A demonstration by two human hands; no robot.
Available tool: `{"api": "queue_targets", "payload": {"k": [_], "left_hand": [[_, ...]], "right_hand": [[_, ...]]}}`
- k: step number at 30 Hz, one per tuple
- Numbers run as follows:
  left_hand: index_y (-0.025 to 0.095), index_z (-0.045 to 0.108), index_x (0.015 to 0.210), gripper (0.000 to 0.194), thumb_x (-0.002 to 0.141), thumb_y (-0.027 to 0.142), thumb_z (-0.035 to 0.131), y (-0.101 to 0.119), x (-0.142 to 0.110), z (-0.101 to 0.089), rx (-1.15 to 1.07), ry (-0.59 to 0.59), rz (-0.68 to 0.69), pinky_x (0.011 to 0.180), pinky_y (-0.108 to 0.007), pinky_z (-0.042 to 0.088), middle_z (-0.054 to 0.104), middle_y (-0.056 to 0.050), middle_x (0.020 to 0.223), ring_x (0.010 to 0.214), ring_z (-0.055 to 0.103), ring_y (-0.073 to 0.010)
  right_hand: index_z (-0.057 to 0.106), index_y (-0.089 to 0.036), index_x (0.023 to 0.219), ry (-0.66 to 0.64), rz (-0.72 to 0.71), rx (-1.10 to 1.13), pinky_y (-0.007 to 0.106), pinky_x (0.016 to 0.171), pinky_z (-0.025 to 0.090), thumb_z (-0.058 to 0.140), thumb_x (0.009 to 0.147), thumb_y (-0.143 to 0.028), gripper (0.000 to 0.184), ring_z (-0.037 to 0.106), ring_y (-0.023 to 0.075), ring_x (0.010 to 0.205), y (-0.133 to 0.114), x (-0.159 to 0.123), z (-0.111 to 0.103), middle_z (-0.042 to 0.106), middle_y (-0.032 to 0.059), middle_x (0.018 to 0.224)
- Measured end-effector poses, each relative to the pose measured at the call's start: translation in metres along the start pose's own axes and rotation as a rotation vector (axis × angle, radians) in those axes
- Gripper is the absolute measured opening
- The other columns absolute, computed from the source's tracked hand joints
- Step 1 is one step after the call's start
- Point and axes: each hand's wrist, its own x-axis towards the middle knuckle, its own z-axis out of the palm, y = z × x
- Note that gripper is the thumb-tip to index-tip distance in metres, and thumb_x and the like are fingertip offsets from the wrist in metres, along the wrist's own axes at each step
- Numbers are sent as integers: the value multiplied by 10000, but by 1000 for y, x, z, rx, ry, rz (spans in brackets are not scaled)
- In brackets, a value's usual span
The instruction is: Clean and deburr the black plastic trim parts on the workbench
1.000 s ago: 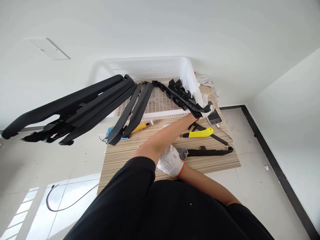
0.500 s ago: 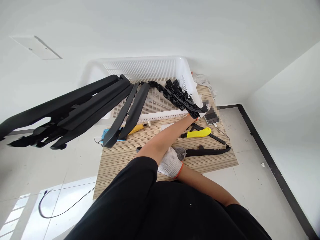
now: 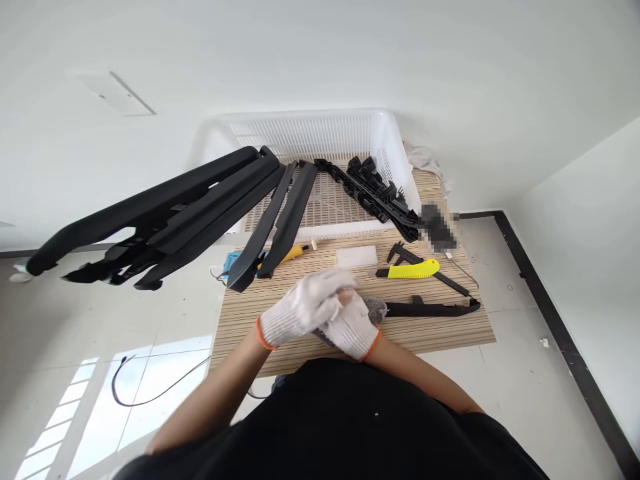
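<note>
My left hand [image 3: 305,303], in a white knit glove with an orange cuff, lies against my right hand, slightly blurred, with its fingers stretched and apart. The right hand [image 3: 353,328], gloved likewise, closes around a long black plastic trim strip [image 3: 430,309]. Part of that strip emerges below the hands on the left; its middle is hidden. A spot of bare skin shows between the gloves. Beside the right hand is a grey fuzzy patch [image 3: 376,309]; I cannot tell if it is cloth or soiled glove. Beyond lies a yellow-handled cutter [image 3: 413,269].
A white plastic basket [image 3: 325,232] stands behind, with several black trim parts [image 3: 215,200] sticking out leftward over its rim. A black caliper [image 3: 453,283], a white block [image 3: 357,257], a yellow tool [image 3: 295,253] and a pixelated phone [image 3: 437,227] lie on the striped board [image 3: 250,350].
My left arm has drawn back from the phone at the far right, and its hand now meets the right hand. The view has shifted, uncovering the white block and caliper.
</note>
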Motion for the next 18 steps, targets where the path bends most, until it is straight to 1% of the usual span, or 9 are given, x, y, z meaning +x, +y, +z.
{"api": "queue_targets", "payload": {"k": [1,2,3,5,7,10,12,15,18], "left_hand": [[205,665,1244,381,1001,320,395,-10,-18,2,23,146,-114,998,-347,538,715,-87,1240,1145,673,-232],[201,655,1266,408,1000,348,384,-19,-33,6,14,262,-214,1024,-352,533,708,-97,1268,1169,670,-236],[204,655,1262,417,1011,380,373,-27,-45,12,-7,343,-314,1032,-347,532,705,-98,1284,1187,667,-235],[210,672,1216,422,1031,453,381,-36,-63,25,-39,431,-444,1044,-338,526,717,-93,1265,1202,665,-232],[215,692,1166,443,1043,510,384,-40,-72,39,-26,479,-486,1028,-334,526,732,-90,1222,1191,668,-233],[212,721,1080,525,1059,552,320,-40,-72,53,6,595,-488,966,-328,528,751,-91,1134,1115,685,-230],[203,729,912,598,1064,573,284,-42,-67,56,-48,689,-530,878,-317,532,761,-88,995,976,701,-219],[187,673,687,664,1056,597,303,-50,-59,53,-190,788,-616,749,-310,523,730,-90,782,769,681,-204],[179,645,644,654,1039,611,354,-60,-58,45,-243,822,-667,707,-307,514,703,-96,710,708,660,-199]], "right_hand": [[725,-176,1093,-19,-9,4,374,748,497,622,983,-381,254,659,247,904,1,1,-3,727,97,979],[730,-193,1060,-46,-26,7,377,739,494,626,983,-413,256,657,250,907,2,1,-6,723,83,962],[730,-208,1028,-75,-44,9,378,737,490,622,985,-436,256,655,251,916,2,1,-10,718,70,947],[719,-222,998,-122,-60,11,377,750,483,606,996,-442,247,648,252,950,2,0,-16,706,58,945],[705,-217,1014,-140,-40,9,379,770,478,589,1007,-422,236,641,253,973,1,-3,-21,700,64,966],[704,-217,1041,-131,-5,23,383,795,471,561,1022,-445,270,638,251,986,-4,-6,-24,704,72,989],[715,-217,1053,-117,-11,38,385,811,470,546,1029,-473,308,637,250,997,-7,-7,-26,710,75,996],[733,-232,1089,-118,-80,71,387,836,481,554,1030,-476,309,637,240,992,-3,-7,-29,733,59,1029],[729,-265,1217,-88,-127,118,382,909,503,553,1043,-429,297,635,222,1052,16,-12,-39,738,28,1222]]}}
